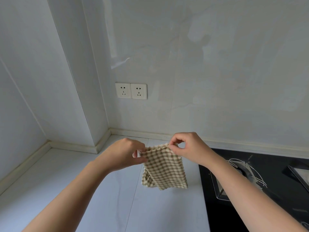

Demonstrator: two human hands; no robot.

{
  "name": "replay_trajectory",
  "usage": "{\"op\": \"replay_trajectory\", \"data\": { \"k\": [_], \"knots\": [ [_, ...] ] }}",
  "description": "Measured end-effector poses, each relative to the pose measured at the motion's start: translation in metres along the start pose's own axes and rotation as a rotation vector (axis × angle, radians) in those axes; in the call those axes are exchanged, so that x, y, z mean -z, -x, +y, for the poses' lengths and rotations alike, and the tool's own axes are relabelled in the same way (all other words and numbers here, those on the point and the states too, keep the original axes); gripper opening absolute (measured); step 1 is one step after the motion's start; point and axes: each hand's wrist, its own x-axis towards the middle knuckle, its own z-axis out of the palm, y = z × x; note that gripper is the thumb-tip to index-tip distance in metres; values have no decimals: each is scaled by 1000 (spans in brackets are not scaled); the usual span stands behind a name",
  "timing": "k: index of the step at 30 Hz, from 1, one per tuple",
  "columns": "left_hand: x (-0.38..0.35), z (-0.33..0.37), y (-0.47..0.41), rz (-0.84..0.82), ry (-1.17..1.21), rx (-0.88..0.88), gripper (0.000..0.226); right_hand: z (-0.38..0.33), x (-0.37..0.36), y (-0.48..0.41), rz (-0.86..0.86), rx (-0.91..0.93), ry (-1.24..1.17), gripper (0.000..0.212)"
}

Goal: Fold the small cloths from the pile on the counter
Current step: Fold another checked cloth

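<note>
White counter [100,190] below; the left hand [124,154] and right hand [189,148] each pinch a top corner of the checked cloth [164,171], which hangs beneath them.

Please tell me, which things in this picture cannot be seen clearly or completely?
Head view:
1. Pile of cloths: outside the frame.
2. Fingertips of the left hand: hidden by its own back and the checked cloth it pinches.
3. Whether the checked cloth's bottom edge touches the counter: cannot tell.
4. Black hob: cut off by right and bottom edges; the right forearm covers part of its wire rack.
</note>
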Motion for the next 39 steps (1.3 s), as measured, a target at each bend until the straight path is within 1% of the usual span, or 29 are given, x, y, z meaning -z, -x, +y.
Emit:
{"op": "replay_trajectory", "data": {
  "k": [4,7,10,12,14,15,17,18,19,20,21,22,23,24,25,26,27,28,29,30,31,32,33,34,36,38,39],
  "knots": [
    [1,5,-4,80,53,63,28,-1,0,-2,4,-23,-43,8],
    [-2,5,-6,113,186,135,38,-1,3,-4,35,-46,-113,9],
    [-3,2,-6,132,339,180,33,1,7,-5,84,-76,-179,9],
    [-3,2,-7,165,435,222,38,1,10,-5,73,-82,-202,8],
    [-2,3,-8,215,473,262,46,2,13,-5,22,-91,-195,8],
    [-2,3,-10,233,491,284,42,2,13,-5,-9,-99,-188,8],
    [-3,2,-12,248,591,328,19,4,14,-7,-49,-111,-184,13],
    [-5,1,-13,253,667,350,11,5,14,-9,-40,-110,-201,16],
    [-6,1,-14,267,754,373,9,6,11,-11,-11,-120,-259,19],
    [-7,1,-15,282,845,396,10,7,8,-12,23,-148,-382,20],
    [-8,2,-16,292,938,412,12,8,5,-13,44,-198,-559,21],
    [-9,4,-18,295,1010,426,15,9,1,-13,28,-264,-737,25],
    [-10,7,-20,300,1063,445,17,12,-4,-12,-17,-333,-863,32],
    [-11,8,-22,318,1088,465,19,15,-10,-11,-84,-382,-893,38],
    [-12,9,-25,336,1088,491,20,18,-15,-8,-148,-410,-854,39],
    [-13,9,-28,353,1088,519,21,19,-21,-7,-182,-429,-793,35],
    [-15,7,-31,364,1116,551,23,22,-26,-6,-179,-454,-755,31],
    [-18,4,-33,358,1193,580,28,23,-29,-6,-149,-491,-773,28],
    [-22,1,-34,325,1312,602,35,24,-33,-7,-111,-528,-822,28],
    [-28,-2,-33,249,1432,614,43,23,-34,-8,-78,-557,-885,29],
    [-36,-4,-30,152,1491,621,50,23,-35,-10,-48,-582,-948,30],
    [-44,-5,-25,55,1486,634,51,24,-36,-11,-19,-611,-1006,29],
    [-53,-4,-21,-3,1449,662,46,24,-36,-11,4,-644,-1051,28],
    [-59,-3,-18,-12,1409,697,37,25,-36,-10,10,-675,-1081,28],
    [-65,-1,-15,56,1367,777,22,27,-36,-6,-69,-711,-1044,28],
    [-67,-2,-15,94,1342,821,20,30,-38,0,-173,-740,-942,23],
    [-67,-1,-15,98,1330,829,21,31,-39,2,-188,-755,-917,20]
  ]
}}
